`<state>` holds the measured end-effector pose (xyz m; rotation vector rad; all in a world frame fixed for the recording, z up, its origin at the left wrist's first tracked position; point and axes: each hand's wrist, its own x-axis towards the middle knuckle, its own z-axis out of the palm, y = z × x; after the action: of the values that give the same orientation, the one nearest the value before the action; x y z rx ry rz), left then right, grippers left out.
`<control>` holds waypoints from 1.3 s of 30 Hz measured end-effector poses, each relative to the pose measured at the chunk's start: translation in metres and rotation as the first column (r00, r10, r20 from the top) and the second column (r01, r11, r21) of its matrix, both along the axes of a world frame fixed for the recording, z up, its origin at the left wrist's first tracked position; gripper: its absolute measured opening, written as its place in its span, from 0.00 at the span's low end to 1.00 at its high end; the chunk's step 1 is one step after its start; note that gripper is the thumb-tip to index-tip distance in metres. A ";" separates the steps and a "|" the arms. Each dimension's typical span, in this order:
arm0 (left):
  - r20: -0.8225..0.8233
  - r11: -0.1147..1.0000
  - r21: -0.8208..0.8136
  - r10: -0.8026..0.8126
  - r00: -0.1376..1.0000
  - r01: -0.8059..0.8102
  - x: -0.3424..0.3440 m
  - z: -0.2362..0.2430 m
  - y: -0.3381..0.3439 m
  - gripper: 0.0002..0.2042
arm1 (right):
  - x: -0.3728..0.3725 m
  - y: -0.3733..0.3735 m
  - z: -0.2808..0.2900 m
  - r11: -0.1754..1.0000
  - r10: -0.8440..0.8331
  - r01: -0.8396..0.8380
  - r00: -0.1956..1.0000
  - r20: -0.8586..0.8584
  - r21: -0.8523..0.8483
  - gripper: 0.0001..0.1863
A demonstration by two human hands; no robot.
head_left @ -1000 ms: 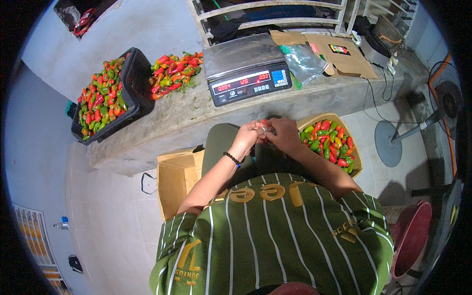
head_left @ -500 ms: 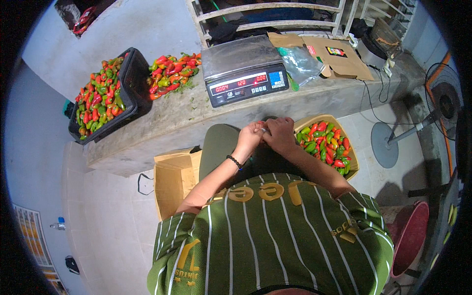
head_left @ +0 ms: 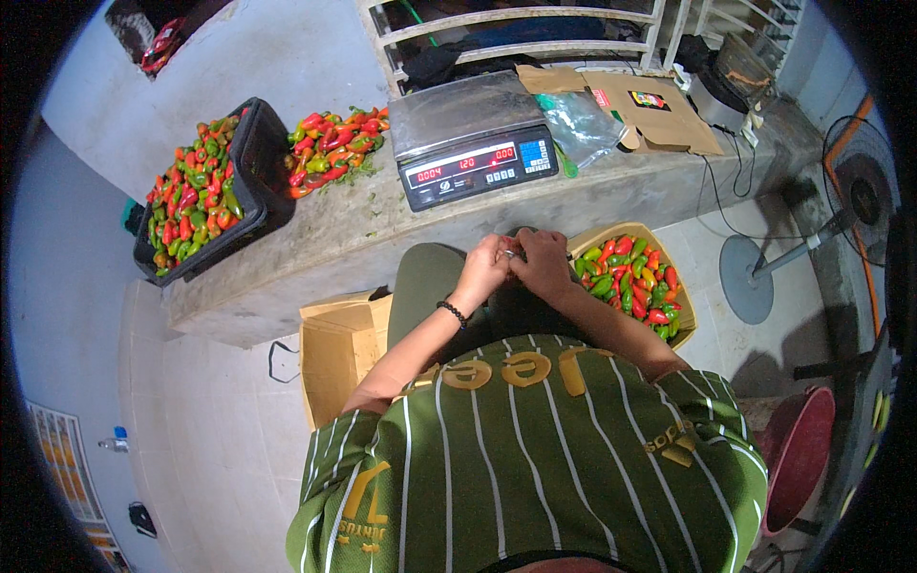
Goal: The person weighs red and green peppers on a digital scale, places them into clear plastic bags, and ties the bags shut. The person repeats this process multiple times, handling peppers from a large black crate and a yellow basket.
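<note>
Above my lap, my left hand [head_left: 484, 270] and my right hand [head_left: 543, 267] meet with fingers curled and pressed together. Whatever is between them is covered by the fingers. A dark beaded bracelet [head_left: 452, 312] circles my left wrist. Just right of my right hand stands a cardboard box [head_left: 690, 320] filled with red, green and yellow-orange peppers [head_left: 629, 285]. An open box [head_left: 336, 358] of cardboard is on the floor to the left of my legs. On the concrete ledge [head_left: 315, 263] ahead sits a digital scale [head_left: 468, 105] with its display lit.
At the ledge's left end, a black crate [head_left: 250, 177] holds many peppers, with a loose pepper pile [head_left: 334, 143] beside it. Flattened cardboard [head_left: 659, 110] and a clear plastic bag [head_left: 581, 129] lie right of the scale. A standing fan [head_left: 755, 277] and a maroon tub [head_left: 798, 463] are at right.
Both hands stay together in nearly the same place, with only a slight shift of the fingers. A bit of red seen at the left fingertips is now less visible.
</note>
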<state>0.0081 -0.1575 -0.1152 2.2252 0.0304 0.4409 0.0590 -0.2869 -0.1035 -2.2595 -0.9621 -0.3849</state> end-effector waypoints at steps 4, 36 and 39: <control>-0.181 0.954 -0.297 -0.101 0.978 0.044 -0.003 0.015 0.001 0.07 | 0.000 0.000 0.004 0.999 0.019 -0.019 1.000 -0.010 0.046 0.10; -0.264 0.788 -0.616 -0.236 0.935 0.025 0.010 0.008 0.004 0.06 | 0.009 -0.004 -0.006 0.959 0.076 0.033 0.926 -0.369 0.280 0.14; -0.227 0.804 -0.594 -0.206 0.952 0.032 0.008 0.002 0.002 0.06 | 0.008 -0.006 -0.003 0.946 0.083 0.036 0.934 -0.348 0.322 0.13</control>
<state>0.0165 -0.1551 -0.1135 1.6416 0.1546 0.0199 0.0671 -0.2927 -0.1061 -1.9259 -0.6787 -0.1002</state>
